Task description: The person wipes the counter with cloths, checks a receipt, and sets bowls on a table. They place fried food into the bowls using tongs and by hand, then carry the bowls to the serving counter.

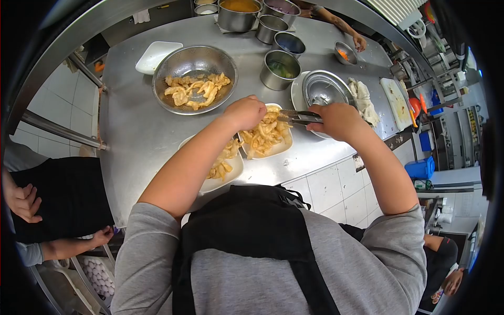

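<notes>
My right hand (338, 122) is closed around scissors (300, 116), their dark blades pointing left over a white dish (278, 150). Golden fried pieces (266, 132) fill that dish. At its upper left edge my left hand (245, 113) is closed, fingertips close to the food; what it grips is hidden. Under my left forearm, a second white dish (234, 173) holds more fried pieces (220, 167), partly covered by the arm. Beyond it stands a wide steel bowl (229, 58) with larger fried pieces (195, 90) inside.
A white square dish (152, 56) lies beside the steel bowl. Several steel pots (281, 79) stand at the back. On the right are a steel basin (336, 86), a cloth (362, 102) and a cutting board (396, 105). Other people's hands show at left (23, 202) and far right (359, 42).
</notes>
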